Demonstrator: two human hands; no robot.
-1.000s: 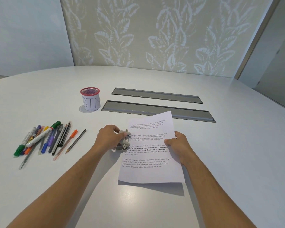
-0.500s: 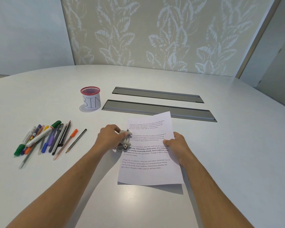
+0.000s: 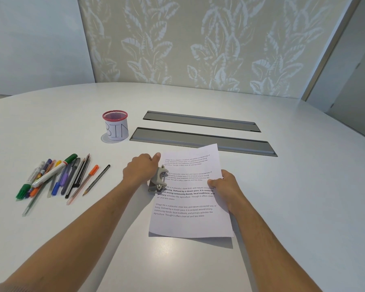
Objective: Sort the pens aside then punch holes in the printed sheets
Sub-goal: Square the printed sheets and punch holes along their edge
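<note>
My left hand [image 3: 141,169] is gripping the hole punch [image 3: 159,181] while my right hand [image 3: 226,184] is pinching the printed sheet [image 3: 190,207] at its edge.

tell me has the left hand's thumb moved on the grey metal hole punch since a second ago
Yes. The left hand now has its thumb raised, pointing toward the far grey table slot, off the grey metal hole punch.

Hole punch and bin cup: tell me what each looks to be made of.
Hole punch: probably metal, with a dull grey painted or cast finish; a pin and hinge show at its side.
Bin cup: probably wire mesh, seen as a fine grid inside its red rim, wrapped in white paper lettered BIN.
</note>
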